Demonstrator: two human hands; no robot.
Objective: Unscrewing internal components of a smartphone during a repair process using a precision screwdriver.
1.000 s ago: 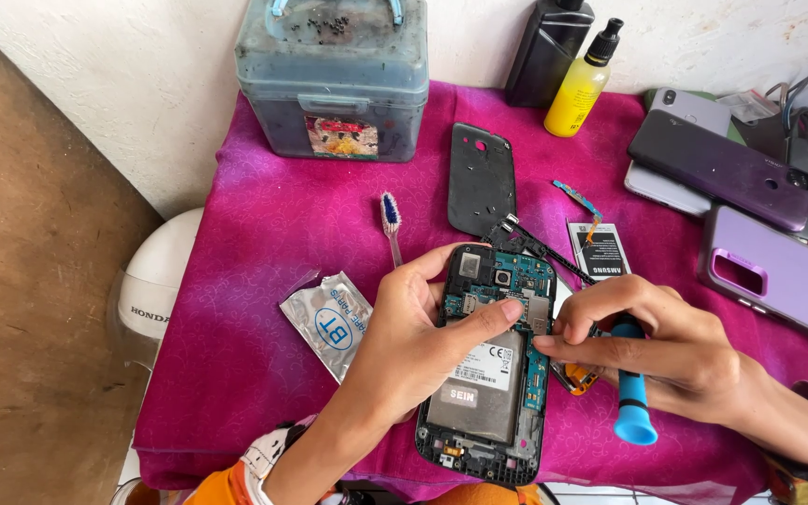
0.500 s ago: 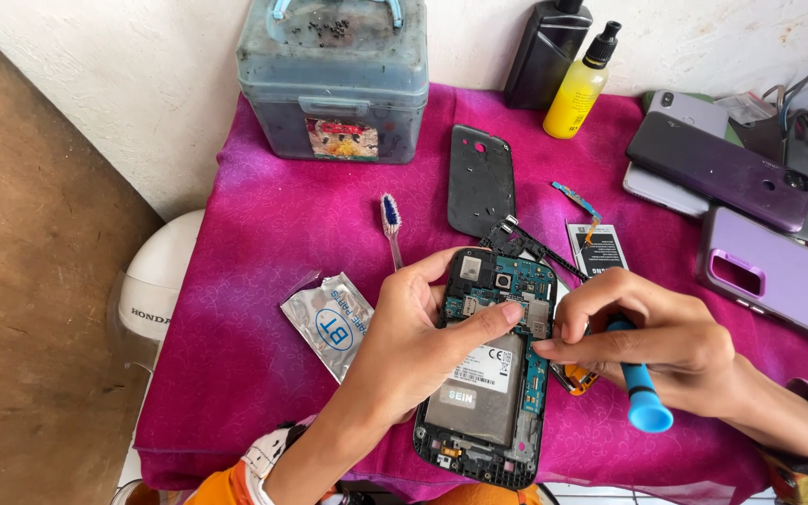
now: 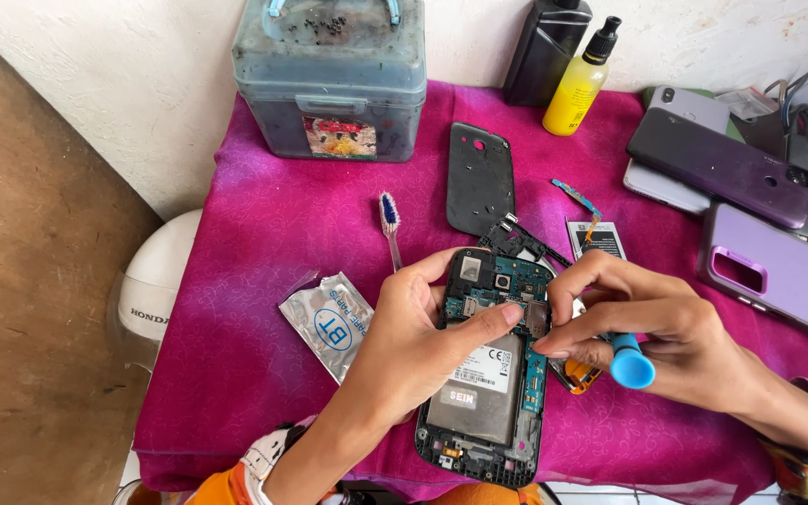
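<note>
Opened phone held on the magenta cloth (image 3: 264, 234), tool tip at its circuit board.

Left to right: a crinkled silver foil sachet (image 3: 329, 323) and a blue-bristled toothbrush (image 3: 389, 224) lie near your left hand (image 3: 413, 346), whose fingers are clamped on the disassembled phone (image 3: 488, 374), thumb across its green board above the dull metal shield. Your right hand (image 3: 656, 332) is pinched shut on a blue-handled screwdriver (image 3: 630, 365), tip hidden at the board's right edge. Judged: component work in hand; a steady, light touch is called for. A matte black back cover (image 3: 481, 178) lies beyond.

Bare forearms, orange cuff (image 3: 226, 486)
</note>
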